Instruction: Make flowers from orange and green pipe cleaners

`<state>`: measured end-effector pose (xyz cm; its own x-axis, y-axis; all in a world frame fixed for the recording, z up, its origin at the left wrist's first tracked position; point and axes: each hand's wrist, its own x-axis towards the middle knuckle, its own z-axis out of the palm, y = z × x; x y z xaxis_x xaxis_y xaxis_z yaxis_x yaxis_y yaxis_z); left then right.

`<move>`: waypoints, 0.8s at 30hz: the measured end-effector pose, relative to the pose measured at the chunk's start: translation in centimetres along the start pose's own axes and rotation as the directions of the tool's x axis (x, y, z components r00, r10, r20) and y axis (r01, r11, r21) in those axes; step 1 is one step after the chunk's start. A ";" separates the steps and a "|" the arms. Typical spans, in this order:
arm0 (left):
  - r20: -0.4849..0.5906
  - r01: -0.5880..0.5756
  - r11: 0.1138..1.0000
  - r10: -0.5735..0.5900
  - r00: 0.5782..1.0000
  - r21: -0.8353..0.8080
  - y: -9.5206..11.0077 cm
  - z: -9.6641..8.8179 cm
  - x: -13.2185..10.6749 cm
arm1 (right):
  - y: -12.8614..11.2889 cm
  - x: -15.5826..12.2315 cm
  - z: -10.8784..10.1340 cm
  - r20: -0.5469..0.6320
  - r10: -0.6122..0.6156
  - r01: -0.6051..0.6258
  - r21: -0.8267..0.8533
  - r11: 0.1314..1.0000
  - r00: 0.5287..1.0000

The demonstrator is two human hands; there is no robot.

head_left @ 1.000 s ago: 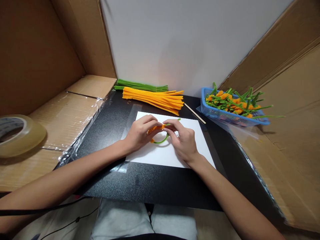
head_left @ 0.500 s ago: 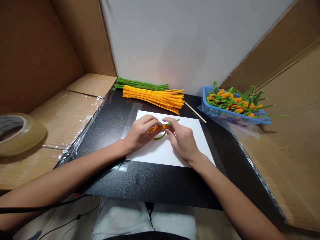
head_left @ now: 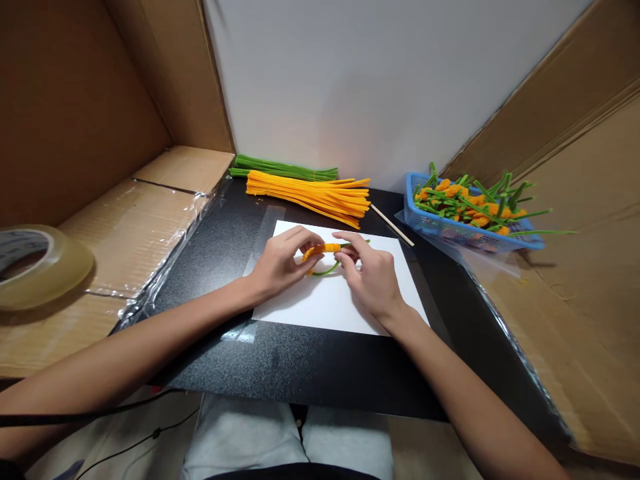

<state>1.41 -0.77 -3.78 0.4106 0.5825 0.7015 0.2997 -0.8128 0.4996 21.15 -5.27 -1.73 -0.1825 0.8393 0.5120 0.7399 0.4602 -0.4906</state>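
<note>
My left hand and right hand pinch an orange pipe cleaner coiled on a green stem, fingers closed on it, just above white paper.

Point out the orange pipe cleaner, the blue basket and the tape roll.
Orange pipe cleaner (head_left: 320, 249): head view, curled middle.
Blue basket (head_left: 450, 230): head view, front wall.
Tape roll (head_left: 50, 283): head view, outer side.

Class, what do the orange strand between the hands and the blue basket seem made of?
The orange pipe cleaner looks like fuzzy chenille, probably over wire, since it holds a curve. The blue basket looks like moulded plastic: smooth, slightly glossy, with regular mesh holes.
</note>
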 end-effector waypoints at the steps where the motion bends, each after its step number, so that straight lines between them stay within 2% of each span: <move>1: 0.010 -0.011 1.000 0.011 1.000 0.000 0.0 0.0 0.0 | 0.1 0.0 0.0 0.020 -0.050 0.051 -0.063 0.997 0.999; 3: 0.020 -0.027 1.000 0.027 0.999 0.007 0.1 0.1 -0.1 | 0.1 -0.1 -0.1 0.069 -0.134 0.144 -0.166 0.976 0.989; 5: 0.019 -0.031 0.999 0.031 0.999 0.024 0.1 0.2 -0.1 | 0.0 -0.2 -0.1 0.104 -0.165 0.184 -0.204 0.962 0.981; 11: -0.013 -0.095 0.993 0.096 0.995 0.065 0.1 0.4 -0.3 | -0.3 -0.2 0.3 0.148 -0.092 0.106 -0.089 0.990 0.985; 14: -0.032 -0.095 0.995 0.096 0.995 0.029 0.0 0.4 -0.3 | -0.3 -0.1 0.3 0.143 -0.083 0.085 -0.005 0.996 0.986; 16: -0.041 -0.027 0.999 0.025 0.999 -0.046 0.0 0.3 -0.2 | -0.4 0.0 0.2 0.121 -0.044 0.040 0.036 0.999 0.992; 18: -0.038 0.088 0.982 -0.096 0.995 -0.165 0.2 0.3 -0.2 | -0.5 0.1 0.0 0.101 0.020 -0.027 0.065 0.998 0.995; 21: -0.033 0.227 0.898 -0.258 0.966 -0.378 0.6 0.4 0.0 | -0.6 0.2 -0.2 0.101 0.094 -0.106 0.113 0.988 0.990; 24: -0.038 0.271 0.801 -0.343 0.939 -0.534 1.1 0.5 0.3 | -0.7 0.2 -0.2 0.123 0.130 -0.149 0.165 0.975 0.984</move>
<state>2.33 -1.53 -3.28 0.2496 0.8250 0.5070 -0.1083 -0.4965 0.8613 20.73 -5.50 -1.14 -0.1627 0.9211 0.3536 0.6417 0.3711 -0.6712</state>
